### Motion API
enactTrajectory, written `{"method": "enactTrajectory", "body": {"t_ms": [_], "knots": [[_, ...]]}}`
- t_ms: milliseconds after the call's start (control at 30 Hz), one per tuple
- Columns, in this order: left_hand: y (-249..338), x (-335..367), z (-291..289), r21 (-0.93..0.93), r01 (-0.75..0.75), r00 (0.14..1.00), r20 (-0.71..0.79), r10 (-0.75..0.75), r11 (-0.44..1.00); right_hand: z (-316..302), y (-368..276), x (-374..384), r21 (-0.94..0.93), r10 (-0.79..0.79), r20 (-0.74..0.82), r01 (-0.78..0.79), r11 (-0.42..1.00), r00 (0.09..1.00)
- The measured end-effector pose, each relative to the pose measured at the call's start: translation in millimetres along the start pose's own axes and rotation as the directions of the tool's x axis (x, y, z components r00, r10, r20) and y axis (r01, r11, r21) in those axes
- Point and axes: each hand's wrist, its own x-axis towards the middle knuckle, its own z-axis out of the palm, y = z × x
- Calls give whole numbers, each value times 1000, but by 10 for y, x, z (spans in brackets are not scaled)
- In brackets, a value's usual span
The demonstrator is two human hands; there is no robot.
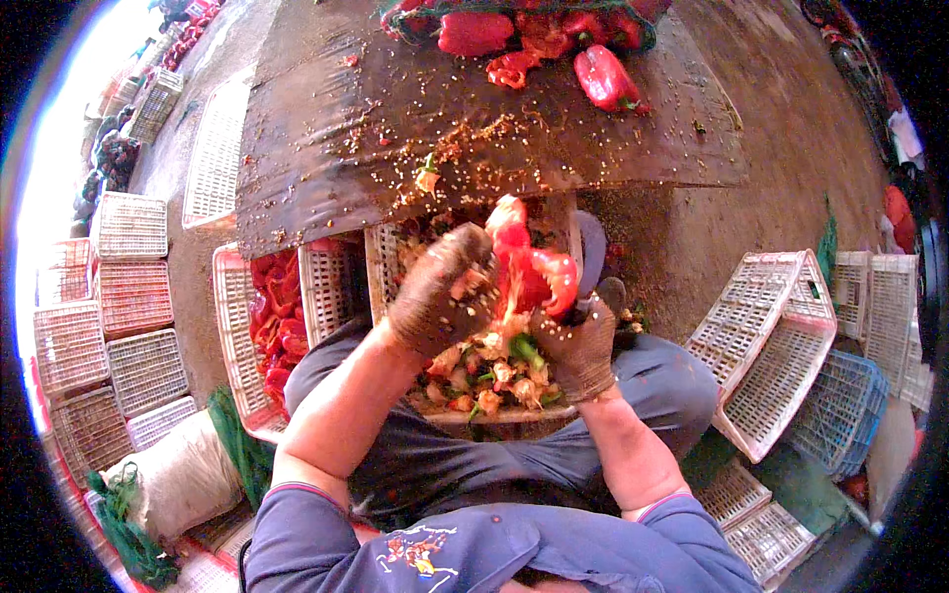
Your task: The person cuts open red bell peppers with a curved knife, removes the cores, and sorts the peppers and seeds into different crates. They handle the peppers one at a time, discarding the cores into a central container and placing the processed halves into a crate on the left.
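My right hand [581,348], in a brown, seed-speckled glove, grips a torn-open red bell pepper [534,277] whose pale inside shows. Close on its left, my left hand [445,292], gloved the same way and dotted with seeds, is curled closed; what it holds, if anything, is hidden. Under both hands, between my knees, stands a crate [376,267] with pale pepper cores [489,371] and green stems piled in it. Beside my left knee, another crate [235,326] holds red pepper pieces [280,316].
Ahead lies a dark, seed-strewn board [326,128], with whole red peppers [605,79] and a green net bag [647,38] at its far edge. Stacked crates [133,282] line the left, near a white sack [183,484]. Tilted white crates [756,316] and a blue crate [840,410] stand right.
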Motion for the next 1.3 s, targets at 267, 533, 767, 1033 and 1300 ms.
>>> {"method": "enactTrajectory", "body": {"t_ms": [267, 533, 767, 1033, 1300], "knots": [[743, -101, -329, 429, -27, 991, 129, -32, 903, -301, 157, -13, 201, 2, 29, -8, 980, 1000], [559, -92, 100, 789, -602, 786, 557, -268, -126, -363, 107, -140, -2, -169, 189, 173, 985, 967], [169, 9, -144, 899, -402, 915, 389, -104, -172, -405, 309, -152, 8, -3, 133, 2, 1000, 991], [629, -93, -353, 766, -205, 939, -22, 343, 609, -543, 248, 16, 373, 63, 28, -69, 925, 998], [62, -301, 206, 909, -318, 935, 255, 245, 270, -297, 13, -102, 114, -40, 203, 17, 993, 978]]}}
